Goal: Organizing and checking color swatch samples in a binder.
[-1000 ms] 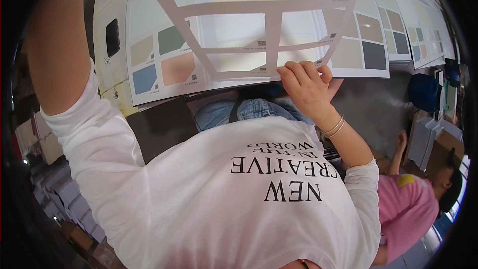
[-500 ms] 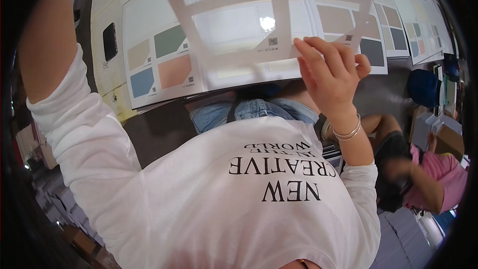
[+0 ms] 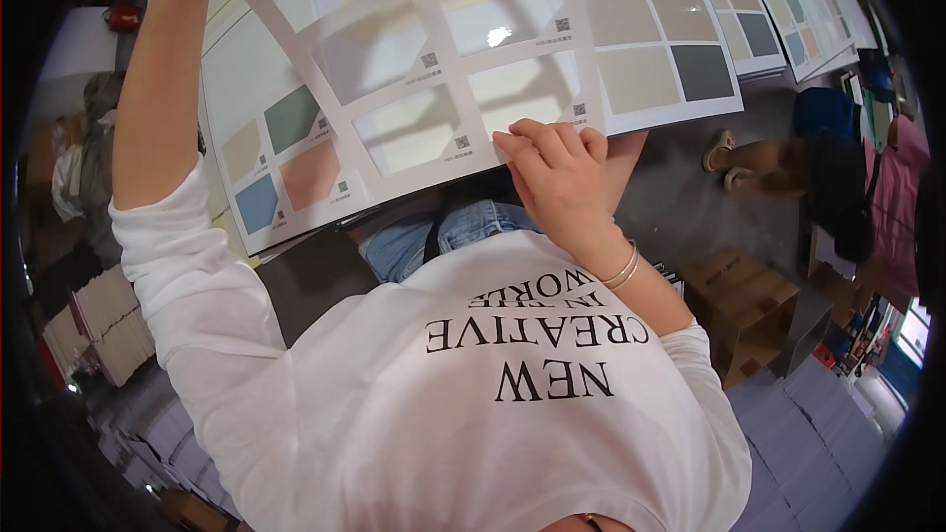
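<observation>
A white sheet with cut-out windows (image 3: 320, 89) and small printed codes lies over an open colour swatch book (image 3: 619, 124). My right hand (image 3: 562, 172) is at the sheet's near edge, fingers bent together with the fingertips on that edge. Through the windows pale cream surfaces show, crossed by shadows. Left of the sheet, the book's page carries green (image 3: 293, 120), salmon, beige and blue swatches; beige and dark grey ones (image 3: 702, 72) are on the right. My left forearm (image 3: 163, 89) reaches to the far left, a yellow band at its wrist; that hand is beyond the picture's edge.
More swatch books (image 3: 754, 64) lie along the table to the right. A cardboard box (image 3: 739, 310) stands on the floor at right, beyond it a person in pink (image 3: 899, 197) near a blue stool (image 3: 826, 113). Paper stacks (image 3: 113, 325) stand at left.
The windowed sheet has come down from a raised, tilted position onto the book. My right hand has moved left and lower with its edge. The person in pink has moved farther off.
</observation>
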The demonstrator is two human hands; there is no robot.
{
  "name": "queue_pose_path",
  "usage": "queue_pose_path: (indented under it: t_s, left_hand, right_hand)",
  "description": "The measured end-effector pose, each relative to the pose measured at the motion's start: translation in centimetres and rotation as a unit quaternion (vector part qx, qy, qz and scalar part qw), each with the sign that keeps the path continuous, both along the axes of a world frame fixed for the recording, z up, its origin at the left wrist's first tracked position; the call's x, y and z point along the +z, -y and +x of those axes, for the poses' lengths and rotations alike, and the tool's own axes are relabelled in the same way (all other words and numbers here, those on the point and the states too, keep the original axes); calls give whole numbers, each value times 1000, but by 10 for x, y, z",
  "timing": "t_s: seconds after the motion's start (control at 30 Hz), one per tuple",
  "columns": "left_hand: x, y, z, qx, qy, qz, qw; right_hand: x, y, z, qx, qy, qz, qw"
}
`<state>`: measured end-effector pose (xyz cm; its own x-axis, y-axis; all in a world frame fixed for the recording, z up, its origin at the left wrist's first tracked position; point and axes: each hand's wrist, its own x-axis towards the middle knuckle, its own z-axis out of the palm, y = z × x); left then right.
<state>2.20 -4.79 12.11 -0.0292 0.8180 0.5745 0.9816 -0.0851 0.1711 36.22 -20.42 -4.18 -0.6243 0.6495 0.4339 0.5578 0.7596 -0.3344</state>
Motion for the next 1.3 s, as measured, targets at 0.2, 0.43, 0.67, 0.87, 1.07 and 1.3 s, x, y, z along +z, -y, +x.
queue_pose_path:
  t_s: [0.2, 0.43, 0.67, 0.87, 1.07, 1.3]
  left_hand:
    - [-29, -14, -13, -34, 18, -21, 999]
    - [-52, -27, -12, -21, 36, -53, 998]
    - [-95, -46, -73, -86, -15, -7, 996]
    - [-103, -45, -67, -35, 12, -56, 998]
    - [-105, -45, -64, -12, 6, -67, 998]
    - [-113, -50, -67, -53, 47, -50, 996]
  right_hand:
    - [-10, 2, 2, -1, -12, -53, 999]
    - [-20, 8, 2, -17, -18, -80, 996]
    - [-23, 16, -3, -50, -15, -71, 996]
    - [-27, 18, -2, -43, -1, -75, 996]
    - [-28, 17, -3, -42, -9, -67, 997]
    - [-26, 20, -6, -11, -7, -109, 994]
